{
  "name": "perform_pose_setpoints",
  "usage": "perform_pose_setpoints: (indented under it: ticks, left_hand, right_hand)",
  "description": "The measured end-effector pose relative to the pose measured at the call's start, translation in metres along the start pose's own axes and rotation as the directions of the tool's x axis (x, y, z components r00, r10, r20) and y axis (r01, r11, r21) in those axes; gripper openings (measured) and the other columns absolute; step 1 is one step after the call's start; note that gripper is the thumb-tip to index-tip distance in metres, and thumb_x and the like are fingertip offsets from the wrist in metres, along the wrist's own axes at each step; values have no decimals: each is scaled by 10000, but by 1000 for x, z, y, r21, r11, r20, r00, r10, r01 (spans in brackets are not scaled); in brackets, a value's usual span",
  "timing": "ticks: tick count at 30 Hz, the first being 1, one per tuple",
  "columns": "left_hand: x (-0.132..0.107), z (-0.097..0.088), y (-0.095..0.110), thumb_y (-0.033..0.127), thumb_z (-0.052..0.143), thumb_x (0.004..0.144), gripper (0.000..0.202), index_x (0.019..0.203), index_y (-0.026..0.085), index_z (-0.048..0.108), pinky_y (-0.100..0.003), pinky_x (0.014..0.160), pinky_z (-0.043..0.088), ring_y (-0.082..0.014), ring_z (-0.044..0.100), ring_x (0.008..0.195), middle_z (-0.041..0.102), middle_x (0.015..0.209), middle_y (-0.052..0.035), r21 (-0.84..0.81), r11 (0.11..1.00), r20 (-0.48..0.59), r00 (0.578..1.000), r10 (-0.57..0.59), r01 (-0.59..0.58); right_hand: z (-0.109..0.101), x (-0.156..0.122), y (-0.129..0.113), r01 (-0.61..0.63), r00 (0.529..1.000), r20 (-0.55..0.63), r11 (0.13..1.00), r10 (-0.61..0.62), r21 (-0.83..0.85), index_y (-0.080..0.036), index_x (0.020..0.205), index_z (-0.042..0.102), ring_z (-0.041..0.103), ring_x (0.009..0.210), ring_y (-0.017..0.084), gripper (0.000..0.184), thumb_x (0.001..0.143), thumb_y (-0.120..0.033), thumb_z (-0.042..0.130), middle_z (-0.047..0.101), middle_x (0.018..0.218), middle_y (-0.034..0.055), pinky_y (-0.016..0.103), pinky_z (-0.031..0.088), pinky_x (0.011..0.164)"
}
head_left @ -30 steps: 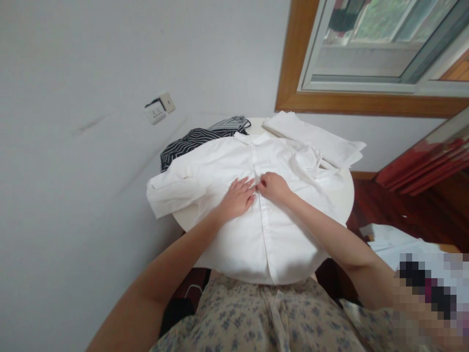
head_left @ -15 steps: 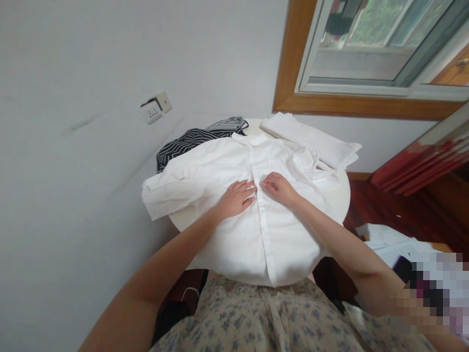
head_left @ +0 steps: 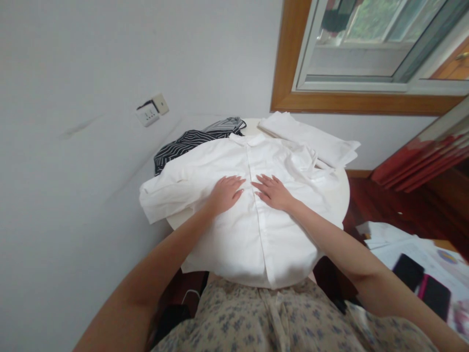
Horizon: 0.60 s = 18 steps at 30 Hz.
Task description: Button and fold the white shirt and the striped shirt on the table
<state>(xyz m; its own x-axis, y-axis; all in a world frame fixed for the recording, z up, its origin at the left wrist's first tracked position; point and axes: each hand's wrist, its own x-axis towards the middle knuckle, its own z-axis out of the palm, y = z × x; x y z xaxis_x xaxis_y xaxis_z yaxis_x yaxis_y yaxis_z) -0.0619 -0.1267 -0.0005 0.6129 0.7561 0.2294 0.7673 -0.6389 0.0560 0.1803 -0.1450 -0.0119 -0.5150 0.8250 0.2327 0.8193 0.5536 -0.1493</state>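
A white, collared, button-front shirt of thin-looking cloth lies spread on a round white table, collar at the far side, near hem draping over the near edge. The left hand and right hand lie palm-down on its front, either side of the placket; in each the grip is released, fingers extended, grasping nothing. The shirt should handle as light, soft and limp, creasing easily but hardly fragile; the shoulder seams or the two edges of the hem look like the best places to take hold. The sleeve on the right is bunched and merges with the white around it, its cuff hard to make out. Buttons are too faint to count, and the palms hide the cloth beneath them
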Motion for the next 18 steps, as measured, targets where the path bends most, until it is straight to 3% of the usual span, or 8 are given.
perform_pose_setpoints:
  ticks: [3,7,13,18]
  left_hand:
    - [-6,0,-13,388,326,962,472,1404,260,430,-514,1096,291,-257,385,1347,456,1451,-78,72,989,7,991,-133,132]
    - [-19,-2,-13,483,300,956,521,1440,304,368,-594,1094,235,-287,269,1412,316,1537,-59,134,969,59,975,-215,206]
    - [-28,-5,-15,604,331,912,616,1459,322,320,-616,1109,189,-289,226,1431,269,1555,-48,138,959,115,958,-262,245]
    - [-13,-6,-12,534,307,943,566,1412,239,425,-558,1107,254,-299,287,1404,358,1512,-95,147,961,79,966,-246,233]
  right_hand:
    - [0,-2,-4,-15,999,38,999,17,-41,-334,1444,378,227,1432,245,490,983,-480,299,300,1542,39,502,167,1147]
    - [1,-4,-5,-20,998,64,998,24,-63,-342,1465,335,181,1445,258,513,981,-503,275,250,1559,29,525,115,1154]
    - [1,-8,-7,-27,996,82,997,33,-65,-342,1476,306,161,1449,255,520,984,-503,260,215,1568,15,533,86,1158]
    - [-2,-9,-8,2,997,75,998,3,-60,-307,1474,325,167,1449,236,518,990,-479,264,223,1563,27,488,124,1167]
